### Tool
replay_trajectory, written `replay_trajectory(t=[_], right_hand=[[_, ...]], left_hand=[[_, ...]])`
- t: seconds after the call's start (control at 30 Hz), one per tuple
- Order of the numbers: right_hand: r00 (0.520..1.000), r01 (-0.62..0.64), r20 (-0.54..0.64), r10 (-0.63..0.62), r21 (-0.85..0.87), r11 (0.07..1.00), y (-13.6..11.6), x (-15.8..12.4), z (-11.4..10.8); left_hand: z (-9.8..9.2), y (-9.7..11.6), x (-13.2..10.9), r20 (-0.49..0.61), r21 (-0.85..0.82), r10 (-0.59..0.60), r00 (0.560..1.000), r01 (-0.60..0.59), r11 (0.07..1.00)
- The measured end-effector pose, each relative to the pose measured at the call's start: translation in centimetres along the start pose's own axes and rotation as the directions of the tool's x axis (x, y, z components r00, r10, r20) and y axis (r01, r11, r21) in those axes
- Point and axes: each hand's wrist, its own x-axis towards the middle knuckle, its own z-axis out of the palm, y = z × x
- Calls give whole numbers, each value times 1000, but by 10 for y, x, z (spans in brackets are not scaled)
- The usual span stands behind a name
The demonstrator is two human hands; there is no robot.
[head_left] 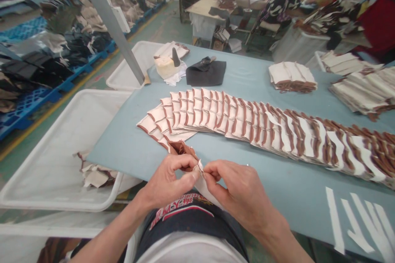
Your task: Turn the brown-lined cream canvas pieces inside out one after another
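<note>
Pale blue-grey work table, long, with white tape arrow marks at the near right corner. Alongside on the left, a white plastic bin holding loose cream offcuts; behind it, a second white plastic bin. Farther left, blue plastic pallets loaded with dark and beige fabric pieces.

On the tabletop, one long fanned row of overlapping cream pieces with brown edging, running from just beyond the hands past the right edge of view; exact count unreadable. Beyond it, two squared stacks of similar pieces, a smaller one and a larger one at far right. Progress as laid out: many pieces in the row and stacks, one in hand; any further supply not identifiable.

Also present: a black fabric piece under a small tool, and a cream block topped by a dark cone.

Nearest the body, a left hand and a right hand, close together, fingertips pinched on a single cream fabric piece with brown edging, held just off the table's near edge, right at the row's near end.
</note>
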Motion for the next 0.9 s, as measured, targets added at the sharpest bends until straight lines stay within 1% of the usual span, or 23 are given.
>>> replay_trajectory(t=[0.07,0.2,0.33,0.4,0.43,0.47,0.5,0.53,0.6,0.63,0.67,0.7,0.73,0.77,0.8,0.9], right_hand=[[1000,-7,8,7,13,1000,0,1,-1],[998,-60,35,58,75,995,1,1,-3],[993,-117,30,114,126,985,3,0,4],[981,-194,28,192,194,962,5,-1,11],[966,-257,45,254,265,929,7,0,15],[943,-330,86,321,361,872,8,0,20],[912,-405,151,380,465,787,10,1,24],[879,-471,228,419,557,684,11,1,28],[824,-555,360,438,670,493,13,2,33],[810,-573,397,433,695,435,13,1,34],[805,-579,416,424,706,406,14,0,34],[806,-577,419,417,711,401,14,-1,34],[813,-569,411,412,709,417,14,-3,33],[826,-554,389,409,697,455,14,-4,31],[843,-530,354,406,675,513,14,-6,29],[912,-408,204,355,539,738,16,-9,22]], left_hand=[[0,1,1,8,-14,-20,1000,20,1000],[1,4,4,12,-40,-56,998,56,998],[6,7,3,-31,21,-91,995,92,996],[10,7,2,-68,64,-112,991,116,991],[12,6,2,-88,70,-124,988,131,989],[14,5,3,-105,64,-139,985,146,987],[16,3,3,-116,45,-157,981,163,986],[17,1,3,-118,17,-175,978,178,984],[18,-3,2,-96,-35,-202,975,200,979],[17,-5,1,-81,-48,-207,975,203,978],[17,-6,-1,-67,-55,-204,977,200,978],[16,-7,-2,-51,-56,-198,979,195,979],[15,-7,-3,-37,-52,-192,981,190,980],[14,-6,-4,-26,-45,-184,983,182,982],[13,-5,-5,-20,-37,-172,985,171,985],[11,-2,-5,-11,-13,-134,991,134,991]])
